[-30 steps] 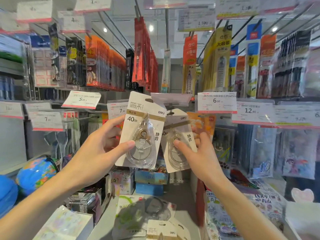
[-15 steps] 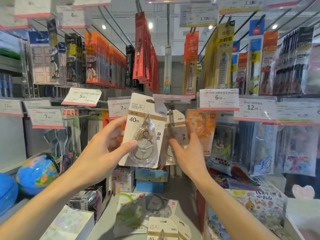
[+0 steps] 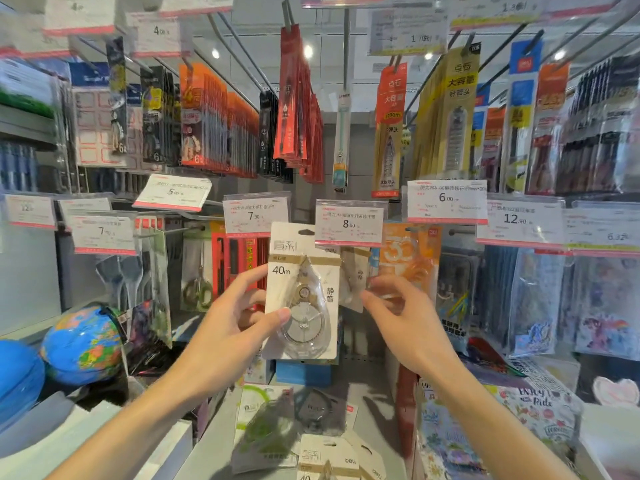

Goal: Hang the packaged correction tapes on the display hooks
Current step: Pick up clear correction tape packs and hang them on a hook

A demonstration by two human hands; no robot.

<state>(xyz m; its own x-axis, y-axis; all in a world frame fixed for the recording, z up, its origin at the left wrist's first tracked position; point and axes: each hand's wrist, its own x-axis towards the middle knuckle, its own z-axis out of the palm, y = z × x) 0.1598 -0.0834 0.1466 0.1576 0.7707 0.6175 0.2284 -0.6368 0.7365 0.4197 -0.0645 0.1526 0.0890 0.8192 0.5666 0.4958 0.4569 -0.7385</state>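
More packs [image 3: 329, 457] lie on the shelf [image 3: 214, 441] nearest the camera, above them the left hand [image 3: 232, 323] pinches a correction tape pack [image 3: 303, 292] upright by its edge, the right hand [image 3: 403, 317] is loosely open beside a second pack [image 3: 355, 275] hanging under the 8.00 price tag [image 3: 349, 221].

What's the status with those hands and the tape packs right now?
Left hand pinching 40m pack. Right hand open beside hung pack. 8.00 price tag fronts the hook.
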